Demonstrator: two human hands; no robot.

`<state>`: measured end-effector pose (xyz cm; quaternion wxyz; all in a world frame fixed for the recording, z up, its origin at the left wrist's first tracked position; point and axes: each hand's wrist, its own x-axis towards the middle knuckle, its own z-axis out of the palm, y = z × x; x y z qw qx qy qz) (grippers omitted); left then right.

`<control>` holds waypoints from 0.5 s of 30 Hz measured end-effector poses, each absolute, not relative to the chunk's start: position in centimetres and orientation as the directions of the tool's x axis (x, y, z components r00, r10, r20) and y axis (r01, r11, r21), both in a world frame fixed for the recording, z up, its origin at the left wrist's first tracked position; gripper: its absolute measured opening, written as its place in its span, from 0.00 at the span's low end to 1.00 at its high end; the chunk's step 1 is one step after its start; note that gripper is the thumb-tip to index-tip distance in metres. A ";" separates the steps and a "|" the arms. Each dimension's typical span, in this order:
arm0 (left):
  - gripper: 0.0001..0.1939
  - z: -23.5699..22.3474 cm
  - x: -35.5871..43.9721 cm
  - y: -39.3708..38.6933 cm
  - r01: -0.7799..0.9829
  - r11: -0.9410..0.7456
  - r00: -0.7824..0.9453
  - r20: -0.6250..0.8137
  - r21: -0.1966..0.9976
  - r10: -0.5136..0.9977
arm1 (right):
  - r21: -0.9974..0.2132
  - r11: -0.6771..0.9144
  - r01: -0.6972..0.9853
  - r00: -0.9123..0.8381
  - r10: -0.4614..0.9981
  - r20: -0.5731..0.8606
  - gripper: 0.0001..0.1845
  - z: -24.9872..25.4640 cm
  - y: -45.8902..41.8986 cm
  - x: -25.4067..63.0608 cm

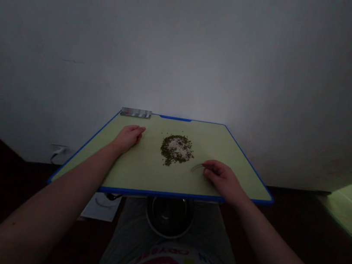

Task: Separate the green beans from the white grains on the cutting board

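A small heap of green beans (169,153), which look like mung beans, lies mixed with white grains (178,146) like rice in the middle of the pale green table (144,173). Left of the heap, my left hand (128,137) rests on the tabletop in a loose fist, with nothing visible in it. To the right of the heap, my right hand (220,176) pinches a pair of thin metal tweezers (197,167). The tweezer tips point left, slightly apart, near the heap but not touching it.
A metal bowl (167,236) sits in my lap below the table's blue front edge (167,196). At the far left corner lies a flat striped object (136,113). Behind stands a wall (185,63) with a plugged-in socket (58,149). White paper (101,209) lies lower left.
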<state>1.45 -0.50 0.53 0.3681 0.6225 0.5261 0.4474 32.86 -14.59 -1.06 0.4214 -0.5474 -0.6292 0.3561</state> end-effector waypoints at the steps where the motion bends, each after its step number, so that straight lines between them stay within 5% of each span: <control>1: 0.18 0.5 1.4 -0.4 0.329 -0.174 0.044 0.169 0.928 0.985 | -0.916 0.140 0.376 -0.021 0.990 0.143 0.13 -1.1 -14.4 33.1; 15: 0.18 -0.2 1.0 0.4 0.334 -0.117 0.007 0.121 0.935 0.993 | -0.907 0.256 0.335 0.075 0.952 0.296 0.13 -1.8 -12.1 33.5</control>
